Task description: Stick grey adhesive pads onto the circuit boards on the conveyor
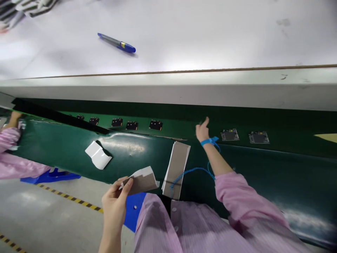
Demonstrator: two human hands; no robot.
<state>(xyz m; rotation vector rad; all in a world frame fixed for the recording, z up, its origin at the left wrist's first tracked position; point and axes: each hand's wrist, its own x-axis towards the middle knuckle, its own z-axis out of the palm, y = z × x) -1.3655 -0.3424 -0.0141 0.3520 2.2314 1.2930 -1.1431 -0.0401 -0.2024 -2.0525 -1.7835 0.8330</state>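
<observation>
My left hand [116,198] pinches a bent sheet of paper [143,182], grey-brown on one face and white on the other, in front of the bench edge. Over the green belt, my right hand [202,130] reaches out with a finger stretched and the others partly curled; I see nothing held in it. A blue wrist strap [210,141] with a coiled cord [196,169] is on that wrist. Right of this hand lie two dark circuit boards [230,135] [259,137]. Several smaller black boards [156,124] lie left of it. Between my arms rests a stack of grey-brown sheets [177,165].
A curled white paper piece [98,155] lies on the green bench surface [139,149]. Above the belt runs a white shelf [200,42] with a blue pen [117,43]. A black bar [60,116] slants over the belt. Another person's pink sleeve [19,163] is at far left.
</observation>
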